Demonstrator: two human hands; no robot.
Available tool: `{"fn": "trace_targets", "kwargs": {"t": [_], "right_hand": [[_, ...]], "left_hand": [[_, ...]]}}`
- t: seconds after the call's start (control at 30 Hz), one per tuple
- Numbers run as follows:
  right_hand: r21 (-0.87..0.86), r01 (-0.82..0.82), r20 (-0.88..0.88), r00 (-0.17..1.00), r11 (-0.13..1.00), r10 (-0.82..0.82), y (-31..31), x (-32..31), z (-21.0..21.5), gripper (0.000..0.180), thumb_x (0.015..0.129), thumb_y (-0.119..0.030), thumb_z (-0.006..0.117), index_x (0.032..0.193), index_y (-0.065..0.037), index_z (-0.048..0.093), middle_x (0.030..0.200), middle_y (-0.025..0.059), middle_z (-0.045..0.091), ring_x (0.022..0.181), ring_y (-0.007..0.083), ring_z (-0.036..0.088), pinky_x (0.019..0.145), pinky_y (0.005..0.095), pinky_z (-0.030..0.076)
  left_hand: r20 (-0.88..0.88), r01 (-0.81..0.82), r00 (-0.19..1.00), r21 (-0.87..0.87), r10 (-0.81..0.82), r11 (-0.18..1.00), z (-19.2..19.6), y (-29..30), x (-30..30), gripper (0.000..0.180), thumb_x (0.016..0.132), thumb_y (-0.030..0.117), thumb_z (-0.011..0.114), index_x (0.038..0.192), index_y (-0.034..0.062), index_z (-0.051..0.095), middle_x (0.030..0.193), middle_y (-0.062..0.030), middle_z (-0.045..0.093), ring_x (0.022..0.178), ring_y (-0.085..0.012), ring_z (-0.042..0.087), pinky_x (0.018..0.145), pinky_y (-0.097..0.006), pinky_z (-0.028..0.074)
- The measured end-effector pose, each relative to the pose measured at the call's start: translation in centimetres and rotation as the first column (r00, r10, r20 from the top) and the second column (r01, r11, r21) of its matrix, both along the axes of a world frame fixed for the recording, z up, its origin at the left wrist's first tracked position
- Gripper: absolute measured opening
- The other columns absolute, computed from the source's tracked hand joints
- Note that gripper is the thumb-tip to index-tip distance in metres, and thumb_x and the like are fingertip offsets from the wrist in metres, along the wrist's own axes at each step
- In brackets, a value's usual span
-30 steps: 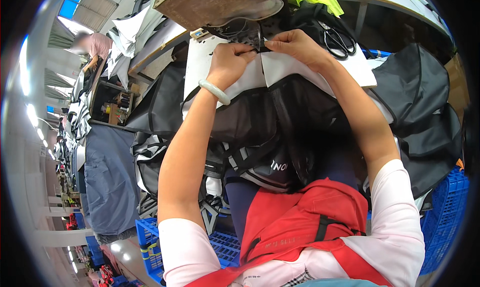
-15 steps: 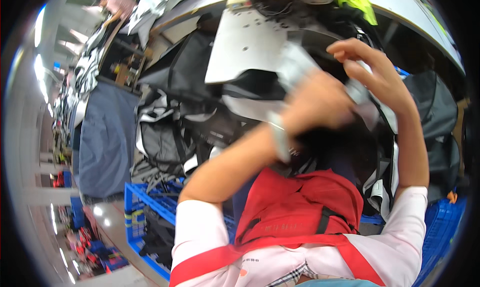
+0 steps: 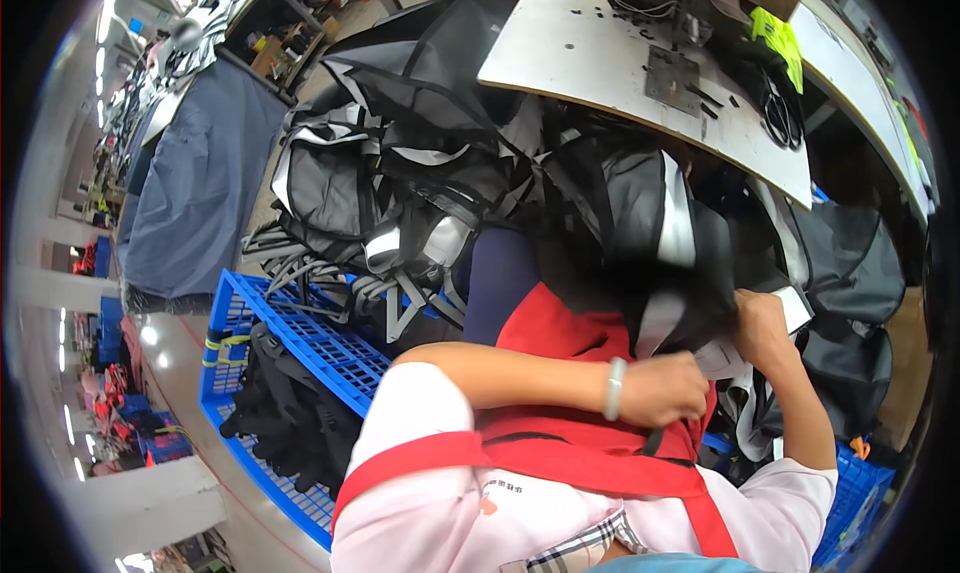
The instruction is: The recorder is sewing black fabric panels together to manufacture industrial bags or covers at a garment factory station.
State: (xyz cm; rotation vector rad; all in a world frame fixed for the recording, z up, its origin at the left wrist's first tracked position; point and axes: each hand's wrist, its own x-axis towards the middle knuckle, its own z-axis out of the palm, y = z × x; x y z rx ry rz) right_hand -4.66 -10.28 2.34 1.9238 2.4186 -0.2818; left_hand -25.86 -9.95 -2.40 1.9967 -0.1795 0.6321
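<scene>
A black fabric piece with silver-grey strips [image 3: 600,198], which looks like a part of a bag, hangs over my lap from below the table edge; its lower end is smeared by motion. My right hand [image 3: 765,331] is closed on its right edge, beside a small white patch [image 3: 796,309]. My left hand [image 3: 664,388], with a pale bangle at the wrist, is curled into a fist in front of my red apron [image 3: 560,428], just below the fabric's lower end. What it holds, if anything, is hidden.
A white sewing table [image 3: 560,68] stands ahead, with black-handled scissors [image 3: 778,118] and small black scraps on it. Black and grey bag pieces [image 3: 330,188] are heaped left. A blue crate [image 3: 290,308] holding dark fabric sits lower left; another blue crate [image 3: 855,493] is lower right.
Both hands have come down from near the table toward my lap, and the black fabric now lies across it. My view has shifted, bringing more of the table's right side into sight.
</scene>
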Motion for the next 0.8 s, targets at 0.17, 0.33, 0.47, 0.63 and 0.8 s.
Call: {"fn": "trace_targets", "kwargs": {"t": [0.17,0.33,0.47,0.63,0.8], "right_hand": [[0.063,0.253,-0.189,0.953,0.965,-0.237,-4.8,2.7,-1.7,0.011,0.075,-0.003,0.061,0.086,0.0,0.058,0.077,0.0213,0.061,0.075,0.0425,0.06,0.066,0.0484,0.047],[0.216,0.089,-0.162,0.985,0.972,-0.054,-5.3,2.9,-1.9,0.016,0.068,0.003,0.062,0.082,-0.003,0.057,0.075,0.0174,0.055,0.071,0.04,0.059,0.062,0.0474,0.046],[0.434,0.118,0.051,0.987,0.893,-0.155,-7.3,6.5,4.7,0.026,0.063,0.01,0.053,0.084,-0.002,0.06,0.077,0.016,0.056,0.071,0.0373,0.058,0.061,0.0448,0.045],[0.585,0.354,-0.149,0.931,0.73,-0.332,-16.8,17.6,3.7,0.043,0.071,0.015,0.042,0.106,0.001,0.063,0.097,0.02,0.066,0.089,0.0376,0.064,0.078,0.0367,0.05],[0.077,0.531,0.03,0.845,0.844,-0.534,-15.8,20.4,2.3,0.026,0.082,0.0,0.056,0.106,0.005,0.064,0.1,0.0211,0.066,0.093,0.037,0.063,0.084,0.0384,0.049]], "left_hand": [[-0.259,-0.575,0.818,-0.365,0.513,0.732,3.0,11.8,-8.9,0.017,0.092,0.015,0.064,0.088,-0.0008,0.069,0.081,-0.0056,0.068,0.068,-0.0096,0.063,0.058,-0.026,0.05],[-0.071,-0.506,0.449,0.801,0.891,0.32,-5.7,26.8,-13.1,0.027,0.08,0.003,0.055,0.104,0.0059,0.068,0.11,-0.0124,0.061,0.11,-0.0306,0.055,0.097,-0.039,0.042],[0.199,-0.279,0.451,0.958,0.87,-0.074,-10.5,30.6,-15.8,0.024,0.084,0.014,0.052,0.101,0.0127,0.069,0.105,-0.0069,0.061,0.109,-0.0238,0.056,0.097,-0.037,0.039],[-0.023,-0.259,0.529,0.948,0.848,0.187,-4.1,29.5,-10.7,0.01,0.081,0.012,0.054,0.081,0.0126,0.064,0.09,-0.0035,0.061,0.095,-0.0224,0.06,0.084,-0.036,0.046],[-0.145,-0.471,0.516,0.775,0.844,0.421,-0.2,24.5,-15.4,0.009,0.08,0.011,0.057,0.08,0.007,0.065,0.082,-0.0109,0.061,0.077,-0.0308,0.064,0.068,-0.042,0.052]]}}
